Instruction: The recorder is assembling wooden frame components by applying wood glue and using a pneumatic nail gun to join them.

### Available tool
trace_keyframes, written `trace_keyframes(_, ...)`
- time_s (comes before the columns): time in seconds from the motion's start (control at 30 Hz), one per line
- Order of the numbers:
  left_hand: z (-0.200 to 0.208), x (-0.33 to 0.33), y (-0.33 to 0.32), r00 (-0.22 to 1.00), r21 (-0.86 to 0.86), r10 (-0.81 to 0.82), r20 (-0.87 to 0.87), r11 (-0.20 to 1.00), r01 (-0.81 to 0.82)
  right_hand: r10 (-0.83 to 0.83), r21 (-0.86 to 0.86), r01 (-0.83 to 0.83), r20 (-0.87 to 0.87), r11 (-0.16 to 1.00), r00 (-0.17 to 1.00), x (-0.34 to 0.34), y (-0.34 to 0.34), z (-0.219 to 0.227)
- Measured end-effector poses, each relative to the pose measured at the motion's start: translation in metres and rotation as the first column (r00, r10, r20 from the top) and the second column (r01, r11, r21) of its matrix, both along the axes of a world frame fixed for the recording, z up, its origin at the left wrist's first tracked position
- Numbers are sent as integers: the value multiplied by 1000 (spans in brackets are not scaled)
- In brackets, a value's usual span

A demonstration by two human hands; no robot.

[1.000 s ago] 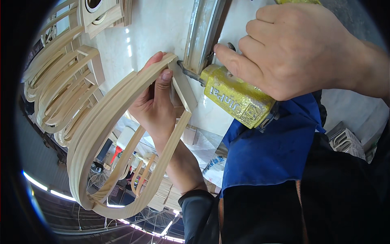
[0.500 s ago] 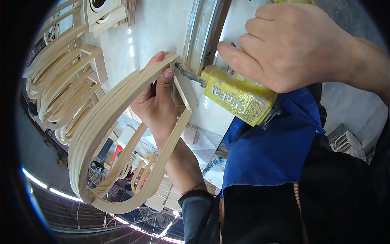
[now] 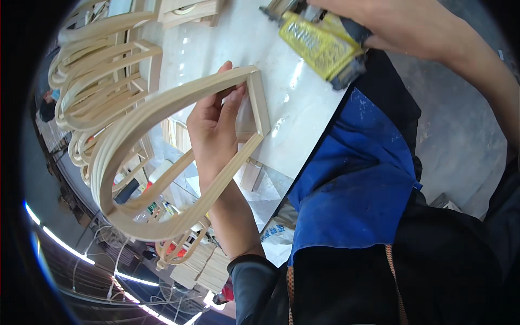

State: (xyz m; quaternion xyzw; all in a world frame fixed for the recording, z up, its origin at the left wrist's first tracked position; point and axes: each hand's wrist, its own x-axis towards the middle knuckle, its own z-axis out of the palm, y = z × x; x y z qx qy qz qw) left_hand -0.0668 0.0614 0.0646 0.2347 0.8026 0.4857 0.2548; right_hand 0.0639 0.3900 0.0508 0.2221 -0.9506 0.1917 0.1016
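Observation:
My left hand (image 3: 216, 116) is closed round a pale curved wooden frame (image 3: 162, 105), near its corner with the short straight end piece. The frame is tilted above the white work table, its rounded loop toward the left. At the upper right, my right hand (image 3: 395, 27) holds a worn yellow nail gun (image 3: 319, 46). The gun is apart from the frame, its nose toward the upper left. Some of the right hand's fingers are cut off by the top edge or hidden behind the gun.
Similar curved wooden frames (image 3: 103, 81) stand in a row at the left. A wooden piece with a round opening (image 3: 189, 12) lies at the table's top edge. My blue apron (image 3: 352, 179) hangs beside the white table (image 3: 292, 135). Stacked boards (image 3: 203, 265) appear lower down.
The nail gun's nose was at the frame's corner; my right hand has moved it up and away. My left hand has turned the frame slightly, and the metal rail behind has left the view.

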Motion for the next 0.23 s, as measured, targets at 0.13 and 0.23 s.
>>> trace_keyframes(0.13,6,23,-48,977,205,80,196,971,-121,-177,-224,230,234,947,956,4,-4,-23)
trace_keyframes(0.23,28,58,-82,977,171,157,142,969,-181,-322,194,308,42,931,946,23,6,-6)
